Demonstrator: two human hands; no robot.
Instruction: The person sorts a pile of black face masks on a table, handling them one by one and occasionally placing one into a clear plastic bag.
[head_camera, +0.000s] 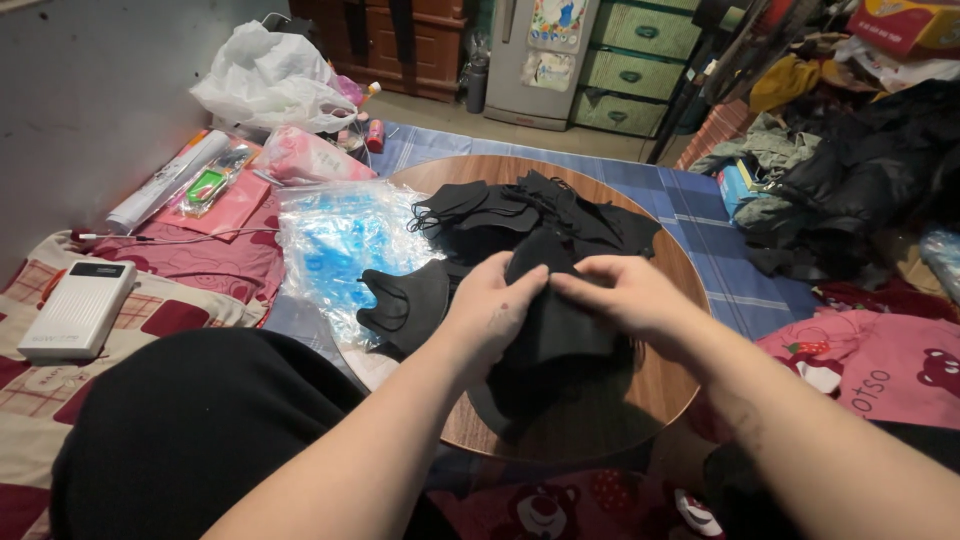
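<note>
Mask pile (540, 215) on round table (660, 390); plastic bag (335, 235) left.

left hand (492, 305): pinches the top edge of a black fabric face mask (560, 320), fingers closed on it
right hand (625, 295): grips the same mask edge, fingertips touching the left hand's
round wooden table (655, 385): under the mask
pile of black masks (535, 215): behind the hands
clear plastic bag of blue items (335, 240): left of the pile
white power bank (78, 308): far left, on the blanket
</note>
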